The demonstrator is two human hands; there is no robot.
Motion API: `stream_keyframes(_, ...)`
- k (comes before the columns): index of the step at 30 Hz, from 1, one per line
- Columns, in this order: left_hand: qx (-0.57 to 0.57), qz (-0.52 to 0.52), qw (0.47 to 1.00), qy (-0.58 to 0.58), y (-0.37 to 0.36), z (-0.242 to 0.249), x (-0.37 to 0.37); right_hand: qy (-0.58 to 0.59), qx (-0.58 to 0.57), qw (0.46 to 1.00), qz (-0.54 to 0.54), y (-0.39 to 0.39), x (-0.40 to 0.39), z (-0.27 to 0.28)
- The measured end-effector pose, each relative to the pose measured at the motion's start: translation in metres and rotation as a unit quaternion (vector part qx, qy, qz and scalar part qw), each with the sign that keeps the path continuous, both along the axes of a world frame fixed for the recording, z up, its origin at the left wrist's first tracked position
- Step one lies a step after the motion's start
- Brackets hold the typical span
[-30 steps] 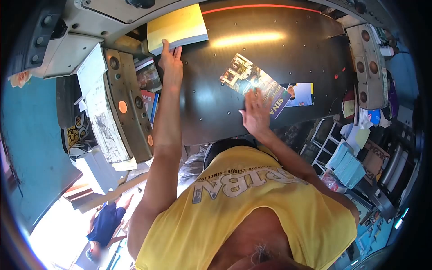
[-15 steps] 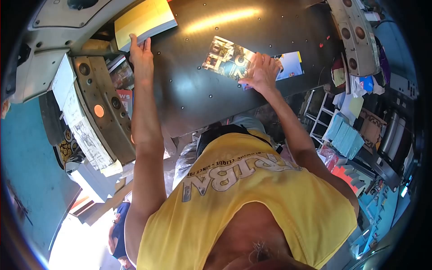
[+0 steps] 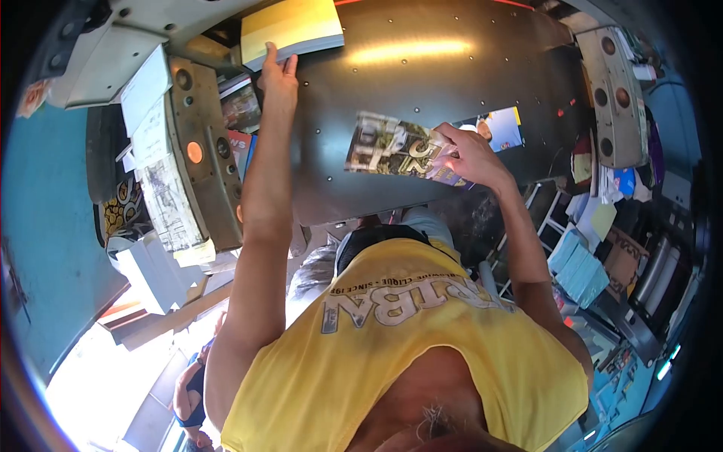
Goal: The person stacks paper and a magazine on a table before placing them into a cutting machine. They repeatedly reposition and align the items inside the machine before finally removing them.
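A yellow-topped stack of paper (image 3: 292, 29) lies at the upper left of the dark metal table (image 3: 376, 87). My left hand (image 3: 279, 77) touches its near edge with fingers stretched out and apart; the contact under the fingers is partly hidden. My right hand (image 3: 476, 160) is closed on the right end of a printed leaflet (image 3: 392, 147) with large lettering and pictures. The leaflet slants over the table and looks slightly bent. Behind that hand, a blue and white printed sheet (image 3: 506, 128) with a yellow edge lies on the table, partly covered.
Metal side panels with round knobs stand at the left (image 3: 202, 143) and right (image 3: 608, 90). Printed papers (image 3: 239, 105) sit beside the left panel. Blue-wrapped bundles (image 3: 578, 264) and a roller (image 3: 655, 233) are at lower right. Another person (image 3: 190, 388) is at lower left.
My right hand has pulled the leaflet down toward my body, away from the blue and white sheet. My left hand stays at the stack. The whole view has shifted.
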State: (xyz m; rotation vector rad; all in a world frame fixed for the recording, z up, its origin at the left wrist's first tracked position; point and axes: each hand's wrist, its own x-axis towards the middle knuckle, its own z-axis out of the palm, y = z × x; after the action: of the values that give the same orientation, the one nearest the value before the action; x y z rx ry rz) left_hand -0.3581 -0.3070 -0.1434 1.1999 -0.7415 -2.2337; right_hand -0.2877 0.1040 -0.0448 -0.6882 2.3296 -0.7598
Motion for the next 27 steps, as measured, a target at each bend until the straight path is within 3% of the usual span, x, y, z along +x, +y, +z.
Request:
stream_keyframes(2, 0.003, -0.005, 1.0, 0.007, 0.0, 0.0, 0.001, 0.02, -0.018, 0.998, 0.05, -0.025, -0.019, 0.003)
stream_keyframes(3, -0.002, -0.008, 1.0, 0.006, -0.002, -0.004, 0.001, 0.089, -0.048, 0.991, 0.083, -0.039, -0.032, -0.016)
stream_keyframes(5, -0.008, -0.012, 1.0, 0.009, -0.004, -0.002, -0.003, -0.034, 0.098, 0.992, 0.079, -0.095, -0.068, -0.018)
stream_keyframes(6, -0.008, -0.013, 1.0, 0.009, -0.003, 0.0, -0.002, 0.158, 0.082, 0.978, 0.111, -0.111, -0.08, -0.038)
stream_keyframes(7, -0.009, -0.013, 1.0, 0.008, -0.003, 0.002, -0.001, 0.342, 0.063, 0.927, 0.139, -0.123, -0.084, -0.061)
stream_keyframes(10, 0.012, -0.003, 1.0, -0.01, -0.009, -0.002, -0.007, 0.409, 0.002, 0.911, 0.045, -0.149, -0.054, -0.071)
stream_keyframes(15, -0.007, -0.016, 1.0, 0.004, -0.001, 0.016, -0.002, 0.367, 0.02, 0.929, -0.039, -0.166, 0.005, -0.133)
stream_keyframes(19, -0.022, -0.048, 0.999, 0.005, -0.002, 0.017, 0.004, 0.358, 0.016, 0.93, -0.08, -0.235, -0.048, -0.138)
stream_keyframes(22, -0.027, -0.047, 0.998, 0.01, -0.002, 0.017, 0.001, 0.298, 0.083, 0.95, -0.051, -0.276, -0.093, -0.13)
stream_keyframes(26, -0.016, -0.028, 0.999, -0.006, -0.006, 0.016, -0.002, 0.411, -0.026, 0.906, -0.101, -0.31, -0.12, -0.159)
stream_keyframes(27, -0.014, -0.031, 0.999, -0.002, -0.007, 0.016, -0.002, 0.391, 0.006, 0.916, -0.089, -0.31, -0.119, -0.146)
